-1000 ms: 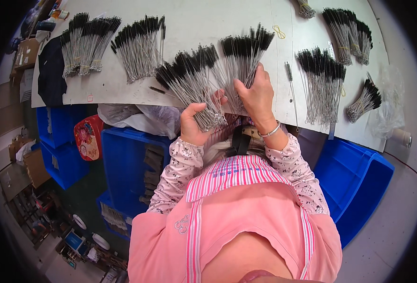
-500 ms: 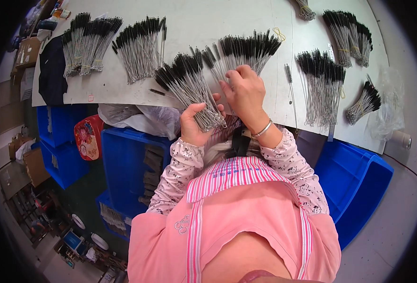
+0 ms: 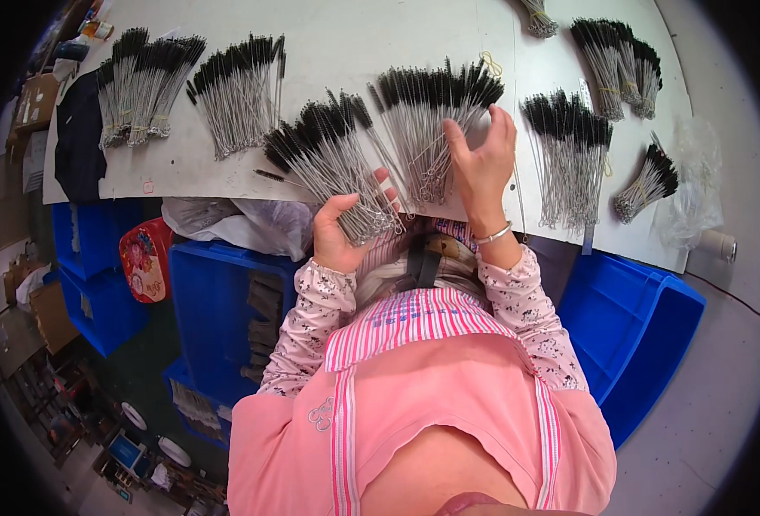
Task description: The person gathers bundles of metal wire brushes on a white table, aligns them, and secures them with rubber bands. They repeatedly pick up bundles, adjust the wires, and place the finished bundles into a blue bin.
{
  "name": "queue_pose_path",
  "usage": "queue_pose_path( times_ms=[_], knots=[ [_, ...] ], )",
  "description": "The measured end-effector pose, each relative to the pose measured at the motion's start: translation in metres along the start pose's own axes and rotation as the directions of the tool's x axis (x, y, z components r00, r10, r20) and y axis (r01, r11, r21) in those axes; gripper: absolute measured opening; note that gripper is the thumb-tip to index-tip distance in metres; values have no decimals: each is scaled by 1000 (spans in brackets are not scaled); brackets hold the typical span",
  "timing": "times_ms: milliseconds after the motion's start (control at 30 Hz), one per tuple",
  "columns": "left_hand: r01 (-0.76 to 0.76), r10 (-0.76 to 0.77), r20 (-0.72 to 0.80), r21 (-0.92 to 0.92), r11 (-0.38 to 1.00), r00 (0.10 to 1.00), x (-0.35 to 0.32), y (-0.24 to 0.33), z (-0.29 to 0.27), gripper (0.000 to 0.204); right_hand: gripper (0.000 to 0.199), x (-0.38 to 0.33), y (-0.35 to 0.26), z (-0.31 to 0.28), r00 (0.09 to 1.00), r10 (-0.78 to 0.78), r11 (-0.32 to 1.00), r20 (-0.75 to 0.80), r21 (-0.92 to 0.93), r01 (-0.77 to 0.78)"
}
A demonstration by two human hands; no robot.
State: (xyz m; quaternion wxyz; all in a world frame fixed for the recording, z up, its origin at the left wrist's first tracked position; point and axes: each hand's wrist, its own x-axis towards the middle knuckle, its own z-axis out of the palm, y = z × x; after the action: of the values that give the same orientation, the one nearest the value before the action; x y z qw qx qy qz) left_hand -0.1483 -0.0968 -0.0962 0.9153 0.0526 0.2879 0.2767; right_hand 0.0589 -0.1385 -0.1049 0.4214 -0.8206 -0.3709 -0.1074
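Observation:
My left hand (image 3: 342,234) is closed round the looped lower ends of a thick bundle of wire brushes (image 3: 346,176), slim tube brushes with twisted silver stems and black bristle heads that fan out up and left. Just to the right, a loose pile of the same brushes (image 3: 427,129) lies on the table, heads pointing away from me. Over that pile's right edge is my right hand (image 3: 485,168), thumb and fingers apart, with nothing seen between them. Its fingertips are close to the bristle heads; whether they touch any is unclear.
More brush piles lie on the white table (image 3: 328,43): tied bundles (image 3: 144,90) and a loose group (image 3: 238,95) leftward, others (image 3: 569,155) rightward. A yellow rubber band (image 3: 491,63) lies behind the middle pile. Blue crates (image 3: 629,318) stand below the front edge.
My right hand has moved right from between the bundle and the middle pile, and its fingers have spread. My left hand still grips the bundle. The whole view has shifted slightly.

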Motion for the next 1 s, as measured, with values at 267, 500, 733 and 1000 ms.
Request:
queue_pose_path(
  times_ms=[267, 500, 733, 1000],
  knots=[
    [53, -51, 68, -22, 998, 996, -1, 3, 5, 54, 54, 12, -1, 33, 951, -135, 974, 278, 212, 76],
    [-14, 14, -6, 62, 998, 1000, -6, 2, 2, 45, 28, -8, -25, 7, 948, -170, 979, 271, 154, 131],
    [8, -7, 43, -22, 1000, 999, -5, 8, -14, 46, 18, -30, -46, 19, 848, -347, 914, 400, -60, 402],
    [59, -56, 54, -54, 997, 997, -12, 9, -4, 38, 11, -18, -37, 25, 934, -256, 959, 251, -58, 278]
  ],
)
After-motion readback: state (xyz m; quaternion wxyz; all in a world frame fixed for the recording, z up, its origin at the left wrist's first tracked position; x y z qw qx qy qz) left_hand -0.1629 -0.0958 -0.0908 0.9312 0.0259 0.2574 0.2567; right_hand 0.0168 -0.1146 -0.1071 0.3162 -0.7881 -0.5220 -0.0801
